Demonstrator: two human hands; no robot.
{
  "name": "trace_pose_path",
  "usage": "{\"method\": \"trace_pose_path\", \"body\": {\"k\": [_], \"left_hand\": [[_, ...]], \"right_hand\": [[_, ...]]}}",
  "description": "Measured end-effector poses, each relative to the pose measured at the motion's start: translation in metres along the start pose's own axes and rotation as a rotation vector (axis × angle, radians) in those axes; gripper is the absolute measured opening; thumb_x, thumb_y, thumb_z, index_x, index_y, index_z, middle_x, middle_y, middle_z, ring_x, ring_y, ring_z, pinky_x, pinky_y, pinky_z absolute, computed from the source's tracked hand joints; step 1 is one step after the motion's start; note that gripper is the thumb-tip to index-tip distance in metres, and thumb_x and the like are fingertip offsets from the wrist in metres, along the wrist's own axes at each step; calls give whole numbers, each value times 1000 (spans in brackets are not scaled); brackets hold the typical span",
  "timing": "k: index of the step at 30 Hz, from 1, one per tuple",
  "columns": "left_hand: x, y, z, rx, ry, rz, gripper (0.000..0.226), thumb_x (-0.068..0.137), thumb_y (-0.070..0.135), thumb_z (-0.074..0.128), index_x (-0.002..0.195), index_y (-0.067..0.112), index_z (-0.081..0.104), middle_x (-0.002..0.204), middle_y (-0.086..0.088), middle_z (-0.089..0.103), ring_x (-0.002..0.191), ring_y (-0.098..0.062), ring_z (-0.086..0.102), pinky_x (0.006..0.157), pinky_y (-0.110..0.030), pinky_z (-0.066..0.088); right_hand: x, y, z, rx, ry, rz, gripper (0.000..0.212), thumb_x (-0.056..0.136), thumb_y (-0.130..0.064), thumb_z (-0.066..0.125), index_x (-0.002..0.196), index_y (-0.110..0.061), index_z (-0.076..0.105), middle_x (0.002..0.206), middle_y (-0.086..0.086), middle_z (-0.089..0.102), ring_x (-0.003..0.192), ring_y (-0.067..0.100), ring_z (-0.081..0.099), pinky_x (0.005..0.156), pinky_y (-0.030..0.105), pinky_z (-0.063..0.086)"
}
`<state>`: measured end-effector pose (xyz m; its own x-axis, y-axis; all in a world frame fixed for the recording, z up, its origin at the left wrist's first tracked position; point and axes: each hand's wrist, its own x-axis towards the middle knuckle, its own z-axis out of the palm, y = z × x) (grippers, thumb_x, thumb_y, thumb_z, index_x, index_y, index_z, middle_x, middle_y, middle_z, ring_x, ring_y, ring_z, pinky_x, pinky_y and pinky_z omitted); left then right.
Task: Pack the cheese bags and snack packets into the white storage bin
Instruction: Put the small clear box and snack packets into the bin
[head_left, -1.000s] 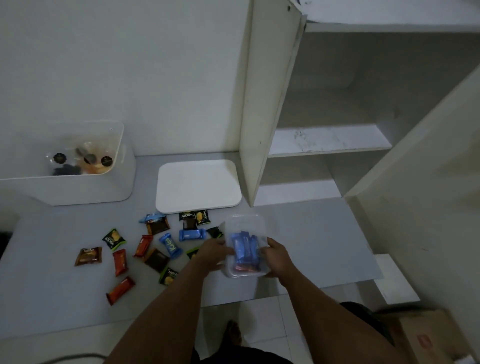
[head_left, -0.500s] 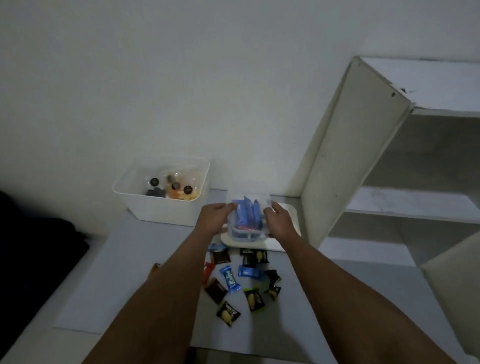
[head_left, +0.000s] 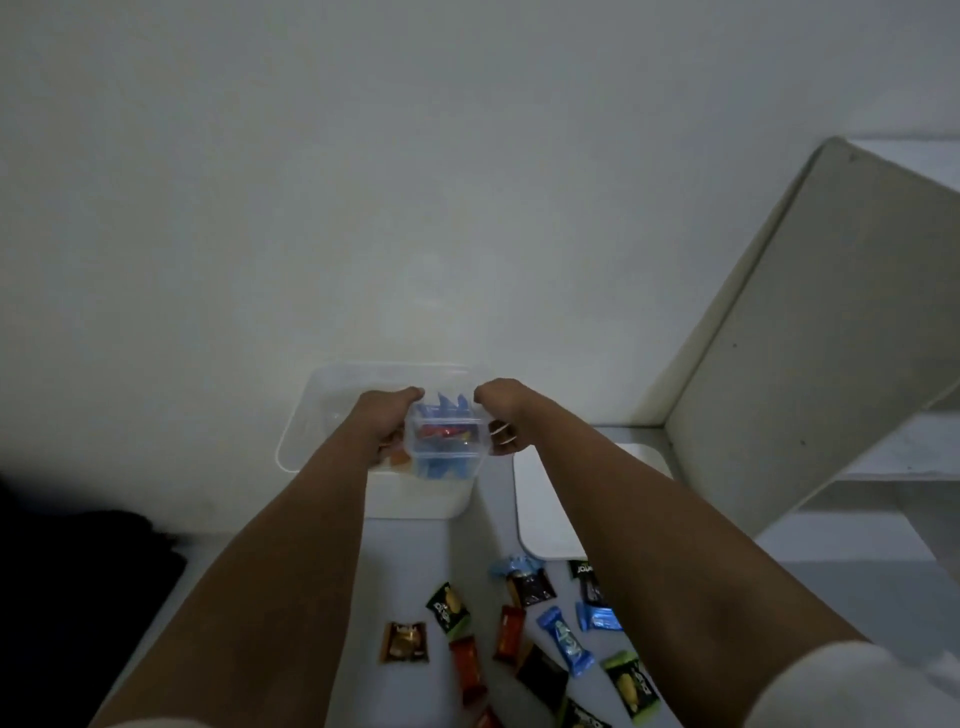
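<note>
White storage bin (head_left: 332, 415) sits at the far edge of the tabletop (head_left: 410, 566), against the wall, open top up so things drop straight in. Its white lid (head_left: 545, 509) lies flat just right of it, off the bin, keeping the mouth free. A white cabinet door (head_left: 810, 322) stands open at the far right.

Small clear container (head_left: 448, 441) is held over the bin's right half, level, apparently so the blue sachets and red packet inside don't spill; whether it rests on anything inside the bin I cannot tell. Left hand (head_left: 387, 423) is curled on its left wall, right hand (head_left: 501, 415) curled on its right wall, each pressing inward: a two-sided clamp suited to lowering it flat. Something orange shows low in the bin by the left hand, too dim to name.

Loose snack packets (head_left: 519, 634) lie scattered on the near part of the tabletop, between the forearms, not yet packed.

Versus half a second ago: the container was above the lid, short of the bin; now it is over the bin mouth. Same grip on both sides. The view has tilted up, showing more wall, with the packets nearer the bottom edge of the view. Packets themselves look unmoved.
</note>
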<state>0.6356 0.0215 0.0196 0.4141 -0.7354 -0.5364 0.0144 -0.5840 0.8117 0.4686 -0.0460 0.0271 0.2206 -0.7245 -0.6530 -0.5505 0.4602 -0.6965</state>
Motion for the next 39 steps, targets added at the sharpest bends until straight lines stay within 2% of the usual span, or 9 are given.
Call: {"method": "trace_pose_path", "body": {"k": [9, 13, 16, 19, 22, 24, 27, 31, 39], "left_hand": [[102, -3, -16, 248, -159, -112, 30, 100, 25, 58, 79, 4, 59, 64, -12, 51, 52, -23, 48, 57, -35, 47], [143, -20, -21, 290, -242, -256, 29, 96, 30, 66, 100, 1, 62, 96, -22, 67, 85, -32, 67, 88, -47, 59], [161, -32, -22, 276, -339, -365, 29, 95, 21, 65, 114, -2, 64, 113, -21, 70, 92, -33, 69, 73, -44, 60], [172, -41, -22, 265, -396, -390, 27, 89, 8, 67, 115, 1, 67, 114, -19, 72, 94, -32, 71, 69, -44, 60], [178, -50, -23, 245, -422, -407, 31, 86, 8, 67, 117, 4, 66, 116, -19, 71, 103, -35, 70, 85, -52, 59], [179, -56, -21, 239, -436, -420, 31, 88, 9, 64, 118, 4, 66, 120, -19, 68, 111, -37, 66, 93, -53, 56], [180, -61, -20, 200, -426, -407, 27, 92, 13, 62, 118, 6, 66, 120, -17, 68, 111, -34, 66, 93, -52, 57], [181, -73, -17, 177, -398, -336, 28, 88, 18, 72, 116, 14, 69, 111, -13, 75, 103, -34, 71, 84, -56, 60], [189, -106, 0, 313, -259, -95, 34, 84, 16, 78, 116, 13, 66, 108, -13, 72, 98, -33, 70, 86, -53, 60]], "right_hand": [[81, -33, 47, -246, -4, 171, 43, 95, -40, 63, 113, -1, 59, 111, 22, 65, 94, 37, 68, 76, 47, 62], [97, -41, 62, -314, -160, 326, 40, 89, -28, 71, 119, -4, 60, 119, 20, 60, 111, 42, 59, 95, 51, 53], [98, -45, 69, -480, -211, 238, 40, 97, -23, 62, 131, -3, 55, 107, 15, 55, 113, 36, 53, 90, 43, 46], [112, -42, 82, -659, -191, 146, 61, 93, -33, 66, 146, -17, 40, 140, 14, 41, 113, 35, 50, 82, 42, 46], [181, -12, 97, -918, -221, 57, 76, 77, -54, 71, 143, -40, 37, 151, 8, 36, 126, 37, 45, 94, 51, 47], [250, 25, 107, -969, -182, -16, 87, 62, -67, 69, 140, -46, 39, 151, 7, 39, 127, 38, 46, 98, 55, 46], [172, -5, 109, -1133, -92, -87, 86, 69, -65, 69, 143, -34, 40, 143, 11, 46, 128, 37, 48, 102, 53, 46], [143, -11, 108, -1248, 86, -74, 69, 72, -58, 76, 129, -25, 57, 113, 7, 61, 108, 33, 54, 76, 41, 48], [131, 32, 113, -954, 297, -127, 65, 92, -30, 68, 147, -15, 37, 141, 16, 38, 123, 37, 55, 97, 45, 51]]}}
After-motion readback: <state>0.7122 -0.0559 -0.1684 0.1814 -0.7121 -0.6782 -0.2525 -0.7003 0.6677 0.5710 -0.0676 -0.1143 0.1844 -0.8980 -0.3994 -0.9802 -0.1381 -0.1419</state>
